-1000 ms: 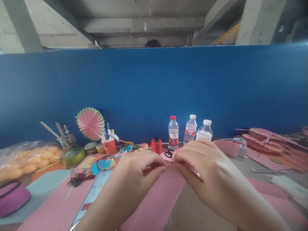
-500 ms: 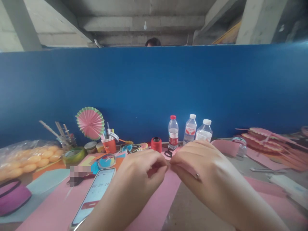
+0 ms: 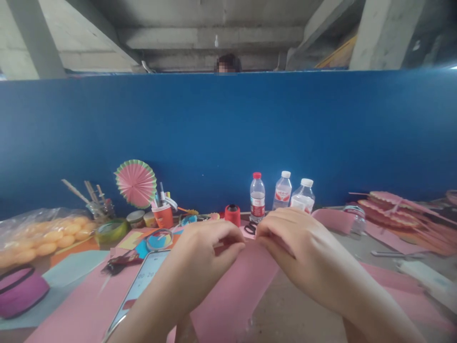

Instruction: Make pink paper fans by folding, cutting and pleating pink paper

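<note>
My left hand (image 3: pixel 210 257) is closed in a pinch, thumb against fingers, at the upper edge of a sheet of pink paper (image 3: pixel 232 295). Opposite it, my right hand (image 3: pixel 296 243) pinches the same edge, a short gap away. The sheet hangs at a slant below both hands, seemingly raised from the table. Just beyond the fingers stand a red spool of thread (image 3: pixel 232 216) and black-handled scissors (image 3: pixel 250 228), partly hidden. A phone (image 3: pixel 143 281) with a timer on its screen lies beside my left forearm, which covers part of it.
Three plastic bottles (image 3: pixel 257 200) stand by the blue partition (image 3: pixel 214 128). At left are a paper fan (image 3: pixel 135 184), an orange cup of pens (image 3: pixel 163 216), tape (image 3: pixel 111 230) and a bag of orange balls (image 3: pixel 46 238). Pink fans (image 3: pixel 389 209) lie at right. A person's head shows above the partition.
The pink paper has shifted and tilted up under my hands, and bare table now shows at its lower left. My hands have moved slightly apart.
</note>
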The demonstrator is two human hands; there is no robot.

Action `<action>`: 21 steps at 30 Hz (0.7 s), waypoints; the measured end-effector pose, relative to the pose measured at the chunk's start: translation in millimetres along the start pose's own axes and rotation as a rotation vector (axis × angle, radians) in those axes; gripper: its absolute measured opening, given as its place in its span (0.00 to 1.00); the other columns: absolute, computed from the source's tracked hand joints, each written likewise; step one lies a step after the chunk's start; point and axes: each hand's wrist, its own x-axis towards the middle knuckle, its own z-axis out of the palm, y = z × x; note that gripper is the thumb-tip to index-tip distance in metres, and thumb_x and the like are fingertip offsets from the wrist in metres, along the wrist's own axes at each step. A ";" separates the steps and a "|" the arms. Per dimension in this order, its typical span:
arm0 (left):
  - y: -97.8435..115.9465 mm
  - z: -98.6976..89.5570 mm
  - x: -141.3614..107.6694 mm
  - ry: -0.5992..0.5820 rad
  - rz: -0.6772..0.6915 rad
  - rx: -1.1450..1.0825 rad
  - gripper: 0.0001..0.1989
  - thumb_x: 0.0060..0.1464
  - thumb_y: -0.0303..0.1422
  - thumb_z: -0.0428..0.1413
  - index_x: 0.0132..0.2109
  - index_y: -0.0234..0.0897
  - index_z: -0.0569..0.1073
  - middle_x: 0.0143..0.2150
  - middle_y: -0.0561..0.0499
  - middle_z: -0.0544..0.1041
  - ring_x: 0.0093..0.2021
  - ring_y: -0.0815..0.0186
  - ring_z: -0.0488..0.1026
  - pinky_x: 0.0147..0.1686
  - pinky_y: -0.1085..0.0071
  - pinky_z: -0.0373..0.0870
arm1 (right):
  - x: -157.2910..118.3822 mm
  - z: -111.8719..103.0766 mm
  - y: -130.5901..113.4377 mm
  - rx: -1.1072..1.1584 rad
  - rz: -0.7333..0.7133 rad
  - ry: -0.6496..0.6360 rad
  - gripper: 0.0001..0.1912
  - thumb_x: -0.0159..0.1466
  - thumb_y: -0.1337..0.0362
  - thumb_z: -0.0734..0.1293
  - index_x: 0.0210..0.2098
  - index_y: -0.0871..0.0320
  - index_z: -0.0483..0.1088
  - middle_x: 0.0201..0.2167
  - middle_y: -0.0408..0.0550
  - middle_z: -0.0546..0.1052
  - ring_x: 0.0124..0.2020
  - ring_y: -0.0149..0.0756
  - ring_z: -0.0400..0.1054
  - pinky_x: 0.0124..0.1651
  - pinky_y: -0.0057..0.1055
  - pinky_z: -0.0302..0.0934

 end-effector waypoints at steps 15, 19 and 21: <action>-5.3 6.6 2.2 0.001 0.079 -0.045 0.09 0.54 0.27 0.53 0.33 0.44 0.76 0.32 0.60 0.79 0.33 0.70 0.73 0.35 0.75 0.64 | 2.7 6.7 -3.4 -0.025 -0.009 -0.010 0.11 0.65 0.71 0.59 0.29 0.56 0.69 0.26 0.42 0.72 0.29 0.34 0.64 0.37 0.34 0.53; -5.8 1.2 1.9 -0.049 0.027 -0.041 0.08 0.54 0.28 0.52 0.34 0.45 0.76 0.32 0.60 0.78 0.34 0.69 0.73 0.33 0.75 0.64 | 4.2 4.7 0.1 -0.040 0.041 -0.042 0.13 0.65 0.72 0.59 0.27 0.56 0.69 0.25 0.41 0.72 0.28 0.33 0.65 0.34 0.32 0.54; -7.7 -3.7 1.5 -0.055 -0.005 -0.013 0.08 0.54 0.30 0.52 0.33 0.45 0.76 0.32 0.59 0.78 0.34 0.68 0.73 0.32 0.74 0.64 | 3.3 1.7 2.9 -0.053 0.056 -0.035 0.13 0.64 0.73 0.59 0.27 0.56 0.70 0.25 0.41 0.73 0.29 0.33 0.66 0.34 0.31 0.55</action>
